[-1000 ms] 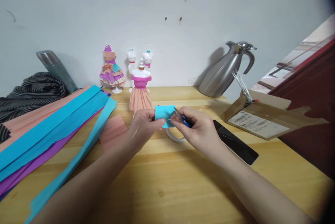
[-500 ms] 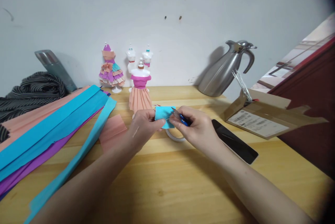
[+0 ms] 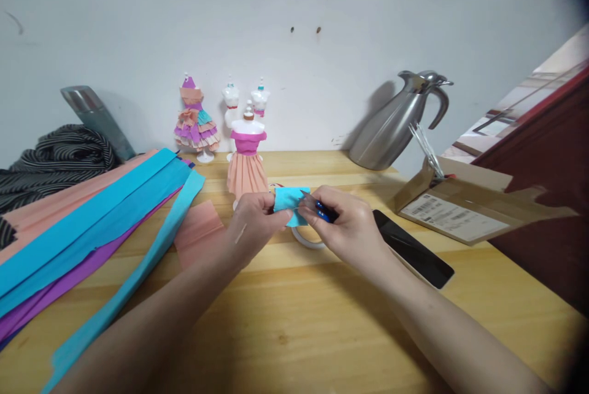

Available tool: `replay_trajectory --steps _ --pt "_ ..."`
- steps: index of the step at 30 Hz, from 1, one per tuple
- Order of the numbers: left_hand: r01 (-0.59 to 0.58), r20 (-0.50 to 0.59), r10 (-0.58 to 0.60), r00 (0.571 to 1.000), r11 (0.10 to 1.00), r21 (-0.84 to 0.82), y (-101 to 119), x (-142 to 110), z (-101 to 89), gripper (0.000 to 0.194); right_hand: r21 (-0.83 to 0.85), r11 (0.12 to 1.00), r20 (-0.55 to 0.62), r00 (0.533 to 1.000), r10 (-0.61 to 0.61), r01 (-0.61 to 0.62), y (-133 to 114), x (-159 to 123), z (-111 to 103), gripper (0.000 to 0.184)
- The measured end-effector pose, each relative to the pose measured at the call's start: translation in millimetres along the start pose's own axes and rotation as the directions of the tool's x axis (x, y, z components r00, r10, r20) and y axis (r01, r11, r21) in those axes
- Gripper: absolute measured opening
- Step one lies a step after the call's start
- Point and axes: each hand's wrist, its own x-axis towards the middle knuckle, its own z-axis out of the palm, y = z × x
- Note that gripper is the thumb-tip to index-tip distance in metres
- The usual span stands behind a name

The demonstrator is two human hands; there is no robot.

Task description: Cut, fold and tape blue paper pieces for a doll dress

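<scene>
My left hand point(image 3: 257, 216) pinches the left side of a small piece of blue crepe paper point(image 3: 289, 198) above the table. Closed round blue-handled scissors point(image 3: 324, 213), my right hand point(image 3: 347, 219) meets the paper's right side. The dark pointed blades lie over the paper near its right edge, and most of the handles is hidden by my fingers. Under the hands, a white roll of tape point(image 3: 307, 242) rests on the wood, partly covered. A salmon paper piece point(image 3: 200, 228) lies beside my left wrist. Just behind stands a mini dress form point(image 3: 247, 158) with a magenta top and salmon pleated skirt.
Long crepe paper strips point(image 3: 92, 222) spread over the left side. More small dress forms point(image 3: 197, 118) stand by the wall. At right are a black phone point(image 3: 414, 250), a cardboard box point(image 3: 460, 210) and a steel jug point(image 3: 391, 124). A striped cloth point(image 3: 69, 151) and a bottle point(image 3: 99, 118) sit far left.
Almost nothing differs. Both hands keep their grips on the paper and scissors, and the view has shifted very slightly.
</scene>
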Motion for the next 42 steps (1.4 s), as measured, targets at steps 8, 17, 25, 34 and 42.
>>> replay_trajectory --steps 8,17,25,34,42 --pt "0.014 0.027 -0.011 1.0 0.995 -0.096 8 -3 1.3 0.011 -0.02 1.0 0.003 1.0 -0.017 0.017 -3 1 -1 0.018" --pt "0.029 0.0 -0.029 1.0 0.999 -0.043 5 -4 0.8 0.013 -0.028 0.999 0.012 0.999 -0.037 0.037 -3 -1 -1 0.018" --pt "0.016 -0.055 -0.018 0.998 0.999 -0.041 10 -6 4.3 0.013 0.042 0.999 0.036 0.999 -0.03 0.028 -4 -2 0 0.015" --pt "0.027 -0.097 -0.034 0.995 0.997 -0.073 21 -7 -3.1 0.015 0.244 0.968 0.006 0.998 0.057 -0.056 -14 -1 -21 0.019" --pt "0.016 -0.112 -0.042 0.993 0.974 -0.224 32 -15 -1.0 0.016 0.169 0.986 0.179 0.984 -0.025 -0.006 -26 -4 -22 0.023"
